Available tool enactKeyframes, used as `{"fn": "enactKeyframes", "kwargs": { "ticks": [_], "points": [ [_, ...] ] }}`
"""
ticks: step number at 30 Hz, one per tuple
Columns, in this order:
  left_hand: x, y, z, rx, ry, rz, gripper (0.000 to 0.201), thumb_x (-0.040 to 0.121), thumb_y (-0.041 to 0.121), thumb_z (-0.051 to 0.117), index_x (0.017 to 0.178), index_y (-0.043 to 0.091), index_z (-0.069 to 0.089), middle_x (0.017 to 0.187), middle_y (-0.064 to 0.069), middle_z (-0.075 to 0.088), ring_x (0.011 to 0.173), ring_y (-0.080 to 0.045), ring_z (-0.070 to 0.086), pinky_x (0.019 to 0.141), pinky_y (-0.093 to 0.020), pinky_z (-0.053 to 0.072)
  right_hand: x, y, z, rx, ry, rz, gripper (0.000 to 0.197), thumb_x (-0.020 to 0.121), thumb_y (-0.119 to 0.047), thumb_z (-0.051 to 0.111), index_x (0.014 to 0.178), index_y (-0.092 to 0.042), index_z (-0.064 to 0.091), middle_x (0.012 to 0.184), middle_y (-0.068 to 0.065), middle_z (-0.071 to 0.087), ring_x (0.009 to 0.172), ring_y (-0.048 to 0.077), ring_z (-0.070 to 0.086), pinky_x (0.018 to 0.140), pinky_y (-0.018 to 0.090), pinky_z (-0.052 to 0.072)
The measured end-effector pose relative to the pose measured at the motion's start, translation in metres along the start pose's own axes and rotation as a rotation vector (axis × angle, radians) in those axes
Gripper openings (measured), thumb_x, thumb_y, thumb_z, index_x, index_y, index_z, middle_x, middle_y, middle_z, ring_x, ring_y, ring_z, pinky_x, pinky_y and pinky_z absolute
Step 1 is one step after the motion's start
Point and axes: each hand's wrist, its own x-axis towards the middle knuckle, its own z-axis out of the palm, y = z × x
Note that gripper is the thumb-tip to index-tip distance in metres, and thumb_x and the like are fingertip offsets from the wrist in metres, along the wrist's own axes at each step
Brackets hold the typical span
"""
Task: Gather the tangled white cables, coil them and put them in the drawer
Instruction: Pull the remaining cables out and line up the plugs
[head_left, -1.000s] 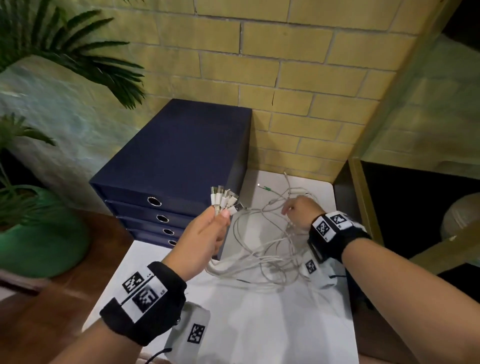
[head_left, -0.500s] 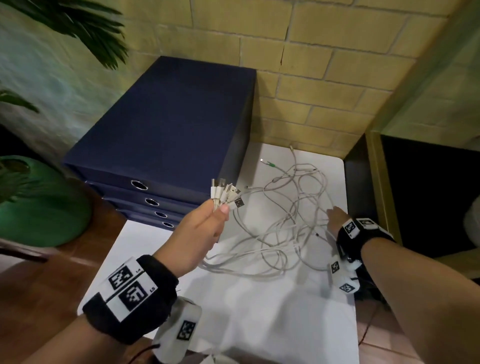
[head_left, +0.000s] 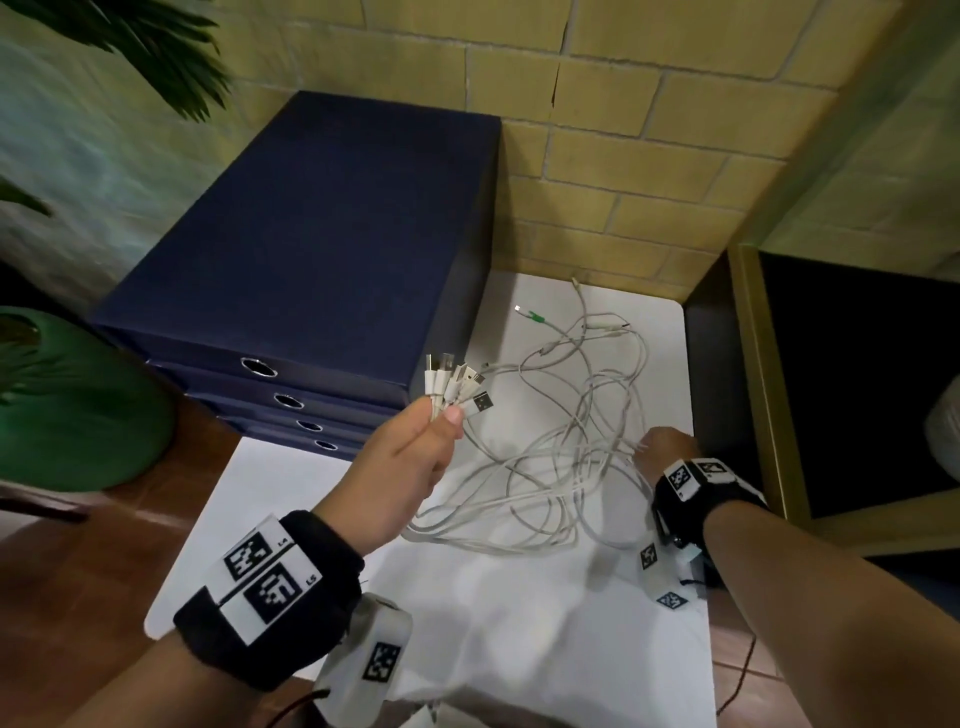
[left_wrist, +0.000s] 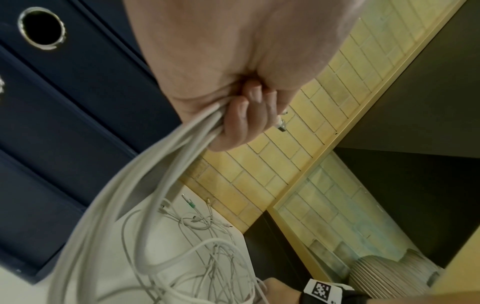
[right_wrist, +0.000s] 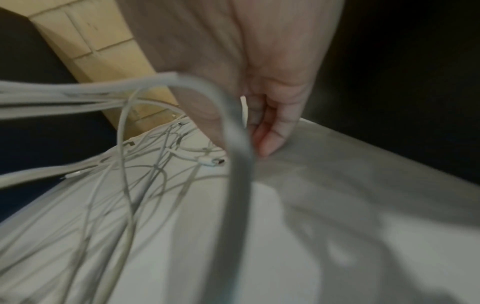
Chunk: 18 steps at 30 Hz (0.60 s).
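Note:
Tangled white cables (head_left: 545, 467) lie spread over the white table (head_left: 519, 639), right of a navy drawer unit (head_left: 311, 234) whose drawers are all closed. My left hand (head_left: 447, 415) is raised in front of the unit and grips a bunch of USB plug ends; the cables (left_wrist: 161, 164) hang from the fist (left_wrist: 241, 115) down to the table. My right hand (head_left: 662, 449) is at the table's right edge with fingers curled (right_wrist: 270, 123) around strands at the tangle's right side. A blurred strand (right_wrist: 233, 144) loops close to the right wrist camera.
One loose plug with a green collar (head_left: 535, 315) lies near the yellow brick wall (head_left: 623, 182). A dark cabinet with a gold frame (head_left: 753, 364) borders the table's right edge. A green plant pot (head_left: 78, 405) stands on the left.
My right hand has moved from the far middle of the tangle to its near right side, drawing strands with it. The left hand still holds the plugs up.

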Motion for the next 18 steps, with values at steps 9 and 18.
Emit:
{"fn": "enactKeyframes", "kwargs": {
  "ticks": [9,18],
  "points": [
    [-0.004,0.001,-0.004,-0.115,0.008,0.084,0.027,0.088,0.045,0.047,0.07,0.025,0.052,0.059,0.008,0.028,0.051,-0.01,0.021,0.048,-0.024,0.018,-0.016,0.0,-0.012,0.307,0.153,0.066,0.02,0.086,-0.006,0.053,0.105,-0.002,0.052,0.099,0.017,0.06,0.084,0.03,0.056,0.073,0.03,0.046],
    [-0.006,0.018,0.001,-0.153,0.046,0.163,0.036,0.085,0.049,0.048,0.079,0.014,0.048,0.06,0.008,0.029,0.05,-0.008,0.024,0.045,-0.021,0.023,-0.064,-0.029,-0.123,0.97,0.813,-0.262,0.017,0.083,0.004,0.054,0.094,-0.006,0.062,0.087,0.006,0.056,0.08,0.017,0.052,0.059,0.008,0.039]
  ]
}}
